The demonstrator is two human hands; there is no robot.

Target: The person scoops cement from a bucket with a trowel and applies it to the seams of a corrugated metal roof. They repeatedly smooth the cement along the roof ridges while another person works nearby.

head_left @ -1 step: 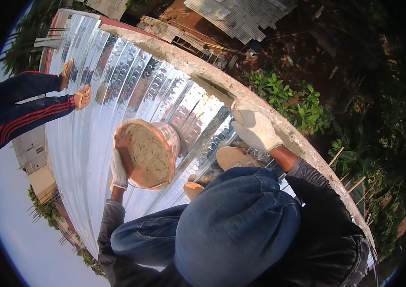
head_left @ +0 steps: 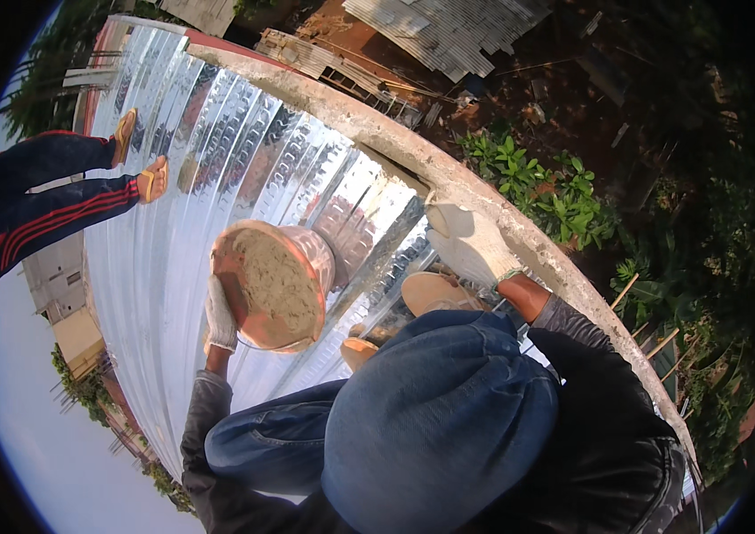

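My left hand [head_left: 221,317], in a pale work glove, grips the side of an orange-brown bucket [head_left: 322,258]. The bucket is tilted toward me, and grey-brown wet mortar [head_left: 272,285] shows inside it. My right hand [head_left: 474,242], also gloved, is down at the inner side of the low concrete parapet [head_left: 564,262]. Its fingers are closed and point toward the seam where roof and parapet meet; what they hold, if anything, is hidden. Rough mortar [head_left: 395,169] lies along that seam, just beyond the right hand.
Shiny corrugated metal roofing [head_left: 182,240] spreads under my shoes [head_left: 438,292]. At the far left stands another person [head_left: 66,200] in dark trousers with red stripes and sandals. Past the parapet the ground drops away to green plants [head_left: 529,182] and a lower roof [head_left: 449,31].
My right hand has shifted very slightly to the left along the seam. The left hand and the bucket stay almost exactly where they were.
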